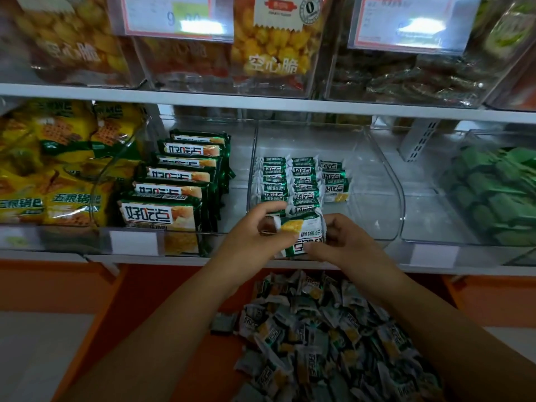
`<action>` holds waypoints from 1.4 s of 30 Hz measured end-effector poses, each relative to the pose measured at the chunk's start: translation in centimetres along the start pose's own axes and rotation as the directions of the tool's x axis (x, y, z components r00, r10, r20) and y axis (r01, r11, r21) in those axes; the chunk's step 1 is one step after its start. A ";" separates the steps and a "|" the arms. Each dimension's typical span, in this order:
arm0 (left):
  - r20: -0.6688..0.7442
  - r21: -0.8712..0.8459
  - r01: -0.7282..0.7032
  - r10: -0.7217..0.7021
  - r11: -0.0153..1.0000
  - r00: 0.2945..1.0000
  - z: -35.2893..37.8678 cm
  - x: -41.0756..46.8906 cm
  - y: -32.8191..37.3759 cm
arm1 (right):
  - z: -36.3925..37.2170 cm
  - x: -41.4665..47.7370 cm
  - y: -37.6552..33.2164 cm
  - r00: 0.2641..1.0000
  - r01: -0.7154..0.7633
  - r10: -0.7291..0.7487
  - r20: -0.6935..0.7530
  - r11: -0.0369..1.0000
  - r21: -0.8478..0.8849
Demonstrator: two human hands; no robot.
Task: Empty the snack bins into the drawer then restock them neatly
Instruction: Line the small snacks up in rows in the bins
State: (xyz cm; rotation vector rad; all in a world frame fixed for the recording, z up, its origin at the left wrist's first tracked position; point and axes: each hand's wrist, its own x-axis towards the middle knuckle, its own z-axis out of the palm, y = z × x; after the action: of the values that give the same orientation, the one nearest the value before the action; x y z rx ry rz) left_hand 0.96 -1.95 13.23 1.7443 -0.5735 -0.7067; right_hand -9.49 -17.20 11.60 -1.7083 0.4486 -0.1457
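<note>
A clear plastic bin (377, 175) on the middle shelf holds small green-and-white snack packets (301, 181) stacked in three neat rows at its left side. Both hands hold a few of the same small packets (304, 233) at the bin's front lip. My left hand (261, 227) pinches their left end, and my right hand (342, 242) grips their right and lower edge. Below, the open orange drawer (179, 300) contains a loose heap of the same packets (324, 338).
Left of the bin, larger green packs (174, 192) stand in a row in another clear bin, with yellow bags (58, 175) further left. Dark green packets (499, 192) fill the bin on the right. The upper shelf (261, 95) carries bins with price tags.
</note>
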 end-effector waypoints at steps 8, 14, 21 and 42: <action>-0.110 -0.046 -0.072 0.066 0.996 0.992 0.4 0.6 -0.4 | 0.2 0.1 -0.1 0.997 0.005 0.013 -0.079 0.975 0.222; -0.278 0.597 -0.233 0.471 0.767 0.837 -1.4 1.9 -0.6 | -4.6 3.9 -3.7 0.971 0.049 -0.145 -0.192 0.901 -0.431; -0.145 0.565 -0.150 0.277 0.812 0.950 -3.8 3.4 -3.6 | -10.7 13.6 -4.2 0.995 0.096 -0.051 0.090 0.137 -0.986; -0.093 0.724 -0.415 0.674 0.550 0.732 -0.2 -0.1 -4.0 | -6.8 0.8 -2.3 0.912 0.320 -0.402 0.079 0.578 -0.750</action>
State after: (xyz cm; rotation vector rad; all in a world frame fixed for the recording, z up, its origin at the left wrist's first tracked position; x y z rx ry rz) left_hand 1.14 -0.63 9.49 2.0911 -1.1529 0.3592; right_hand -10.60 -23.50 15.01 -2.6381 0.2187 -0.3898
